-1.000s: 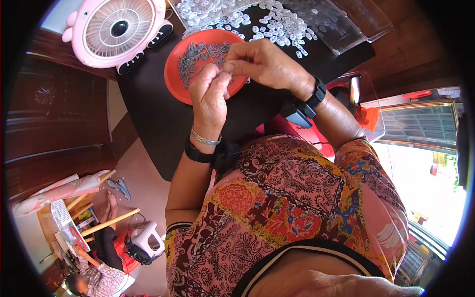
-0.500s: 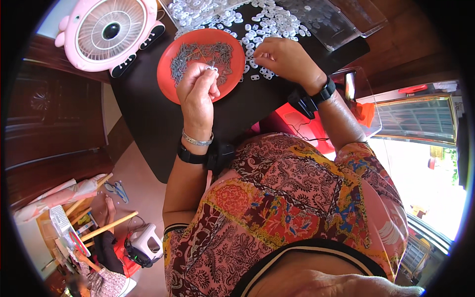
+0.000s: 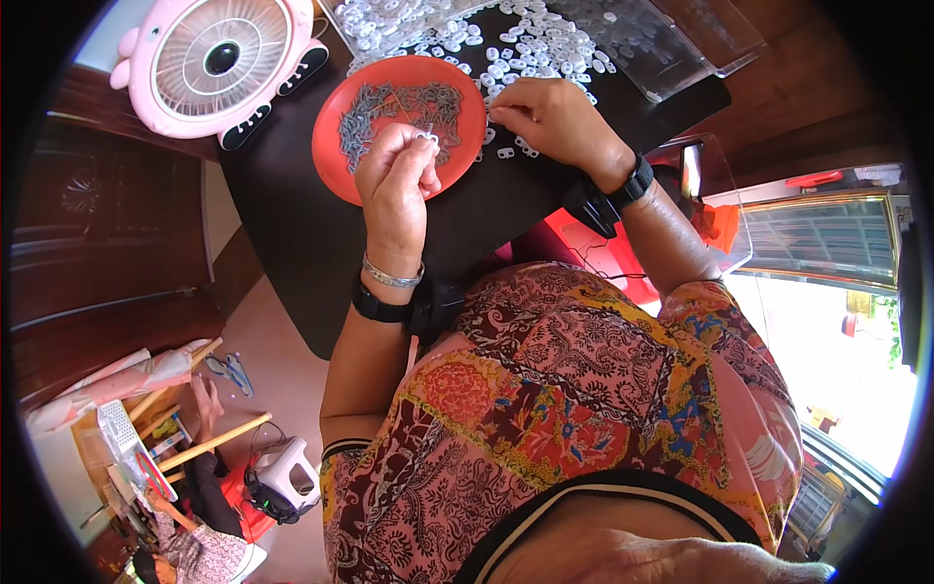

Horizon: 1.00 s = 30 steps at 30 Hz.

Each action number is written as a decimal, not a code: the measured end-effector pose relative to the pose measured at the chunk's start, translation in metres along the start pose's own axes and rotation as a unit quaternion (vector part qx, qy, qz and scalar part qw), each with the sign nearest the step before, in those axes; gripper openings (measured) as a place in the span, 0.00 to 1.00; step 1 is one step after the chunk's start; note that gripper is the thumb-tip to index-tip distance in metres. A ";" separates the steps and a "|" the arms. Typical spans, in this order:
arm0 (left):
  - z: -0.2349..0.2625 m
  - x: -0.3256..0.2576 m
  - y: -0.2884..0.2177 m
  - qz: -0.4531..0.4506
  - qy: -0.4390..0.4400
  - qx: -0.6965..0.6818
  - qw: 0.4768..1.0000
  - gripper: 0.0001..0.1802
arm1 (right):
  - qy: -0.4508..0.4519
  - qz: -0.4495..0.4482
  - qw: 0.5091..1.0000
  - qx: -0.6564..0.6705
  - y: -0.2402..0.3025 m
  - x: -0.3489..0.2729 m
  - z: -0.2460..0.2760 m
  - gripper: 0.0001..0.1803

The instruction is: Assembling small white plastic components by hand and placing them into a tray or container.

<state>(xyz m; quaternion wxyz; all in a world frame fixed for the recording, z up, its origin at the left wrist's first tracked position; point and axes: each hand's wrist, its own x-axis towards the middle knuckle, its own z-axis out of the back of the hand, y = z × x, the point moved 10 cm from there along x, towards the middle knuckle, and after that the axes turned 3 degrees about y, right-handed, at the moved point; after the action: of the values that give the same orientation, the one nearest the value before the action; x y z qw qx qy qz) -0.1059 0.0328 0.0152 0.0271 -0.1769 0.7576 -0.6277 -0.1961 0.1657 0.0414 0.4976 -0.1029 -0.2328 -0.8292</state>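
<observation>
My left hand (image 3: 397,185) is closed in front of the red plate (image 3: 339,178), pinching a small white plastic piece with holes (image 3: 426,137) between thumb and forefinger. Heaped on the plate lie many small grey screws (image 3: 368,105). At the plate's right rim is my right hand (image 3: 562,119), thumb and forefinger brought together; anything between them is too small to make out. Beyond that hand, loose white plastic pieces (image 3: 530,54) like the held one spread over the dark table (image 3: 282,209).
A pink animal-shaped fan (image 3: 222,60) stands at the table's far left. Clear plastic trays (image 3: 696,73) sit at the back right. Below the table edge is a red stool (image 3: 608,253). A co-worker (image 3: 199,550) sits at the lower left, near a white-and-grey stool (image 3: 290,477).
My right hand has moved a little left, from over the white pieces to the plate's rim, its fingers drawn closer together. My left hand still pinches the white piece.
</observation>
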 end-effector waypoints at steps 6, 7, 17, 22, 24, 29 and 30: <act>-0.002 -0.002 -0.002 0.003 0.013 -0.009 1.000 0.08 | 0.039 -0.126 0.912 0.388 -0.009 -0.002 -0.016 0.07; -0.002 -0.002 -0.002 0.002 0.013 -0.009 1.000 0.08 | 0.030 -0.103 0.889 0.444 -0.002 0.000 -0.015 0.07; -0.007 -0.002 -0.002 -0.008 0.020 -0.021 1.000 0.08 | -0.008 -0.117 0.789 0.603 0.024 0.007 -0.023 0.09; -0.005 -0.002 -0.009 -0.032 0.003 -0.045 0.998 0.08 | -0.014 -0.107 0.801 0.589 0.033 0.007 -0.027 0.09; -0.005 -0.002 -0.010 -0.037 -0.001 -0.035 0.999 0.08 | -0.013 -0.102 0.805 0.585 0.030 0.008 -0.026 0.09; -0.002 -0.002 -0.005 -0.031 -0.002 -0.019 0.999 0.07 | -0.042 -0.121 0.799 0.587 0.023 0.012 -0.011 0.08; -0.001 -0.002 -0.001 -0.019 -0.004 -0.020 1.000 0.07 | -0.043 -0.121 0.799 0.587 0.022 0.013 -0.009 0.08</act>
<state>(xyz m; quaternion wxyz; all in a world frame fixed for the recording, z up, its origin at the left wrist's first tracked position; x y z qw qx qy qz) -0.1044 0.0340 0.0163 0.0150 -0.1945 0.7663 -0.6121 -0.1821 0.1425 0.0449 0.3478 0.2028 -0.7067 -0.5818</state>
